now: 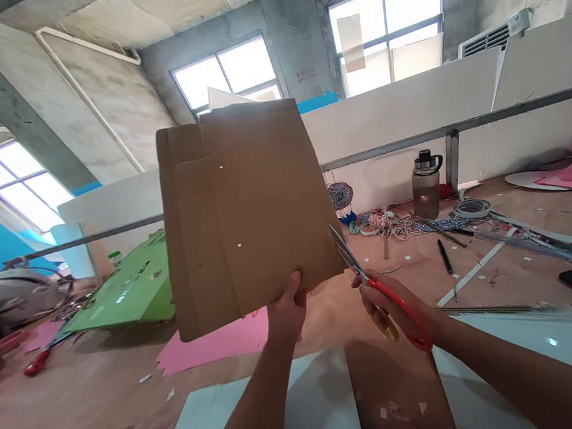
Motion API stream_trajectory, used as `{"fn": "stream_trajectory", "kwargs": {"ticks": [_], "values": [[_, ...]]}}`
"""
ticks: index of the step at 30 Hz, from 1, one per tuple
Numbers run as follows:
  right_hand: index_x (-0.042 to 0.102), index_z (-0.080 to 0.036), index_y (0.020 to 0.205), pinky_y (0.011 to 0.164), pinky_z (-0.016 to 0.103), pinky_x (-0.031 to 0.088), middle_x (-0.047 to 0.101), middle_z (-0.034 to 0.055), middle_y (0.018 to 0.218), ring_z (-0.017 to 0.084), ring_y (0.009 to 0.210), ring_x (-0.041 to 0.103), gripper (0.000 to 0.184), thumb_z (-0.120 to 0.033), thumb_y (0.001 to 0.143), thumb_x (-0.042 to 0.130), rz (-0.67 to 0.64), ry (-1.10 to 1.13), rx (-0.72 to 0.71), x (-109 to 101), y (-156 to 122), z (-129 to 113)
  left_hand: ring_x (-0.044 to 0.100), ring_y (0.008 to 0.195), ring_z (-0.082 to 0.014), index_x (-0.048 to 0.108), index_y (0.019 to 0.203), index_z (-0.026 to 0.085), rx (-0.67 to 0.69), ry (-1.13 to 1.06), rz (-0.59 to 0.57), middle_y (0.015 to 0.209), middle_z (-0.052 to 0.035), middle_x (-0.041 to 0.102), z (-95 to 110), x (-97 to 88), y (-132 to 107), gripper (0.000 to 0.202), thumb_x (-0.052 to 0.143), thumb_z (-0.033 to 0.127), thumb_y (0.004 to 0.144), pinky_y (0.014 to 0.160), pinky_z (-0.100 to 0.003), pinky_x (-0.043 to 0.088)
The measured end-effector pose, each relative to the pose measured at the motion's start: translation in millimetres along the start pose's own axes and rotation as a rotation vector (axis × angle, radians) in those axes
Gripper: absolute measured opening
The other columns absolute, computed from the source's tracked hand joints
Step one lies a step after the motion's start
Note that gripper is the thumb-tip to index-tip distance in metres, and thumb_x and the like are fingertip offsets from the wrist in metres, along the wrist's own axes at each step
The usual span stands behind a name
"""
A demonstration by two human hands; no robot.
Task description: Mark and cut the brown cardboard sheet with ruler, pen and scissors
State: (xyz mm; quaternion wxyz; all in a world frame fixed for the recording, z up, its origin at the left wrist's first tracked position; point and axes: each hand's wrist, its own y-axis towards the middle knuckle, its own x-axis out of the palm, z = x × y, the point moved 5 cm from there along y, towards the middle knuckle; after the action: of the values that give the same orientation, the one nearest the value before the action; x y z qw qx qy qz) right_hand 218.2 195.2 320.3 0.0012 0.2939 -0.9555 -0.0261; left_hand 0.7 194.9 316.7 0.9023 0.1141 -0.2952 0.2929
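Observation:
A brown cardboard sheet point(265, 196) with folded creases and two small white spots is held up, tilted, above the table. My left hand point(288, 306) grips its lower edge, thumb on the near face and fingers behind. In my right hand point(395, 305) is a pair of scissors point(401, 314) with red handles. Its blades point up and left at the right edge of the cardboard. Whether the blades touch the edge or stand just beside it, I cannot tell. Pink sheets point(217, 350) lie under the cardboard, and a pale sheet point(323, 395) lies below my left forearm.
A green board point(129, 284) leans at the left, near a red-handled tool point(38, 364). To the right stand a grey water bottle point(426, 188), tangled cords point(389, 223), a tape roll point(472, 209), a black pen point(444, 256) and a pale strip point(476, 268). Paper scraps dot the table.

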Motion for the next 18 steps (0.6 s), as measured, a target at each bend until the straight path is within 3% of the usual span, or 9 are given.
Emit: {"fn": "stream_trajectory", "kwargs": {"ticks": [6, 12, 18], "values": [[0.047, -0.023, 0.093, 0.042, 0.021, 0.039, 0.050, -0.0049, 0.067, 0.009, 0.049, 0.047, 0.031, -0.054, 0.088, 0.051, 0.094, 0.013, -0.028, -6, 7, 18, 0.064, 0.114, -0.0202, 0.065, 0.114, 0.030, 0.010, 0.070, -0.068, 0.117, -0.0015, 0.069, -12, 7.0, -15, 0.044, 0.073, 0.008, 0.077, 0.092, -0.032, 0.058], [0.042, -0.023, 0.080, 0.047, 0.024, 0.041, 0.049, -0.0041, 0.063, 0.009, 0.050, 0.046, 0.042, -0.063, 0.089, 0.045, 0.184, 0.048, -0.186, -13, 1, 0, 0.063, 0.116, -0.0266, 0.069, 0.102, 0.024, -0.023, 0.175, -0.166, 0.105, -0.0068, 0.072, -37, -1.5, -18, 0.033, 0.079, 0.013, 0.072, 0.096, -0.039, 0.055], [0.042, -0.024, 0.083, 0.054, 0.027, 0.044, 0.050, -0.0017, 0.066, 0.013, 0.057, 0.049, 0.039, -0.063, 0.091, 0.044, 0.227, -0.010, -0.176, -23, 4, 4, 0.058, 0.123, -0.0314, 0.070, 0.100, 0.023, -0.041, 0.176, -0.237, 0.109, -0.0107, 0.071, -45, -2.8, -24, 0.038, 0.084, 0.017, 0.066, 0.091, -0.039, 0.057]]}}
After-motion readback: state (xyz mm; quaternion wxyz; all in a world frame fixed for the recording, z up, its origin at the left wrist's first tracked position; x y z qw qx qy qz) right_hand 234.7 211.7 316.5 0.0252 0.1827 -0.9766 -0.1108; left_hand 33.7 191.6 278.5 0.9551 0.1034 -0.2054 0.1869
